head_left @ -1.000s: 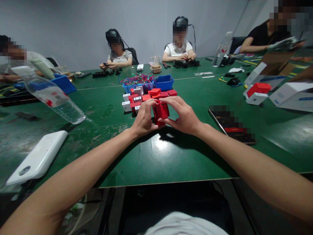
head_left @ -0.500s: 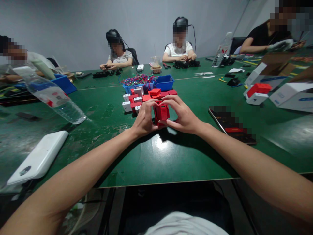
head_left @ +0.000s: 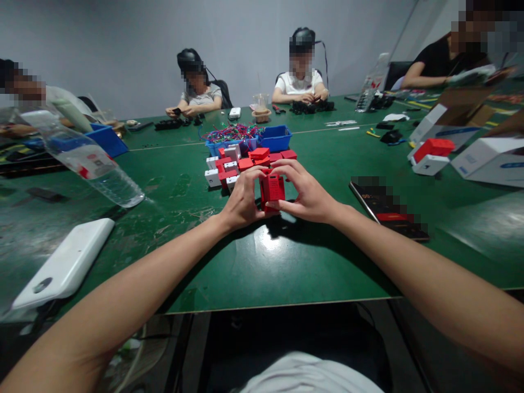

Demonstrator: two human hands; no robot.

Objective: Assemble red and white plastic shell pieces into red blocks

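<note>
Both of my hands grip one small red box-shaped part (head_left: 272, 189) just above the green table (head_left: 286, 262). My left hand (head_left: 242, 201) pinches its left side with curled fingers. From the right, my right hand (head_left: 308, 192) wraps its top and lower edge. Just behind them lies a pile of red and white parts (head_left: 241, 161). Behind that stand blue bins (head_left: 275, 137) with coloured wires (head_left: 233, 132).
A tilted water bottle (head_left: 88, 161) and a white flat device (head_left: 65, 265) are at the left. A dark phone (head_left: 387, 210) lies at the right, with white boxes (head_left: 487, 155) and a red and white part (head_left: 432, 155) beyond. Other people sit at the far and side edges.
The red part has turned slightly in my hands so its grilled face points toward me. My fingers have shifted a little around it.
</note>
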